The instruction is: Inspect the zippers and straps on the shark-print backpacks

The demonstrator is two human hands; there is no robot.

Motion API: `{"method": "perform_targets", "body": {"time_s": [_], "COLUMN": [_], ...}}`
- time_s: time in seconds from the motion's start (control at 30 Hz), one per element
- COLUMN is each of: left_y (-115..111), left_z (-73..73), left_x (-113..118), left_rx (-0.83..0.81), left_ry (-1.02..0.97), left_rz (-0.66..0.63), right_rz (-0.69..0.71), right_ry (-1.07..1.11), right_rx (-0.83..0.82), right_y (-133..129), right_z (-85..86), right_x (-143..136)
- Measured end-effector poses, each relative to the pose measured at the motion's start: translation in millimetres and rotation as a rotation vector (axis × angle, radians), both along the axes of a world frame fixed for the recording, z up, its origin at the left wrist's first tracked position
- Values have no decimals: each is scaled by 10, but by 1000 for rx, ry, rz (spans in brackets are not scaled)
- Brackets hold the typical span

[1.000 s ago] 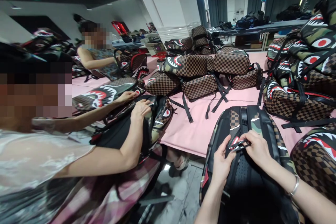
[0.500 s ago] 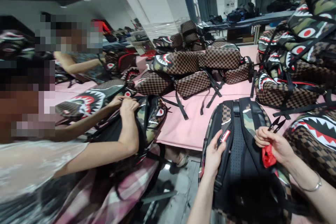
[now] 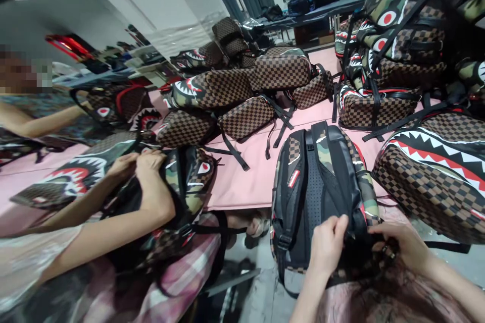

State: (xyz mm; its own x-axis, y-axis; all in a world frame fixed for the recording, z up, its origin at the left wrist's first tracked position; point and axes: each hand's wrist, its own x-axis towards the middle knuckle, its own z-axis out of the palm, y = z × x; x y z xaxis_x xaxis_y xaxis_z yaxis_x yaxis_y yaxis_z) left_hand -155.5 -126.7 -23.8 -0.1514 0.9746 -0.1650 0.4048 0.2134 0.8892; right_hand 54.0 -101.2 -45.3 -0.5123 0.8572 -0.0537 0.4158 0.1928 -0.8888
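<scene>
A backpack with camouflage and brown checks lies with its black padded back and shoulder straps facing up, at the pink table's front edge. Over its lower part is my left hand, thumb and fingers pressed together on something hidden, near the base of a strap. My right hand is at the bag's lower right side, fingers curled round a small dark thing, blurred and partly hidden. A red and white label shows on the left strap.
Checked shark-mouth bags lie along the pink table, and more are piled at the right. A large checked bag is close on my right. At left, a co-worker's hands work at another backpack; another person stands beyond.
The view has swung right. My left hand has left the label and moved down the bag. My right hand has moved down to its lower side; the red cloth and black scissors no longer show clearly.
</scene>
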Motion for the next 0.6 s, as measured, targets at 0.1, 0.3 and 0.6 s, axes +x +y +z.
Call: {"method": "perform_targets", "body": {"time_s": [0.1,0.3,0.6], "left_y": [55,75,69], "left_z": [14,49,62], "left_x": [146,332,320], "left_rx": [-143,-103,-60], "left_ry": [-92,-776,-781], "left_rz": [-19,280,427], "right_rz": [21,-8,105], "right_ry": [-57,-17,-54], "right_rx": [114,279,110], "right_y": [-114,-269,334], "right_z": [26,33,256], "right_x": [-116,-223,-289]}}
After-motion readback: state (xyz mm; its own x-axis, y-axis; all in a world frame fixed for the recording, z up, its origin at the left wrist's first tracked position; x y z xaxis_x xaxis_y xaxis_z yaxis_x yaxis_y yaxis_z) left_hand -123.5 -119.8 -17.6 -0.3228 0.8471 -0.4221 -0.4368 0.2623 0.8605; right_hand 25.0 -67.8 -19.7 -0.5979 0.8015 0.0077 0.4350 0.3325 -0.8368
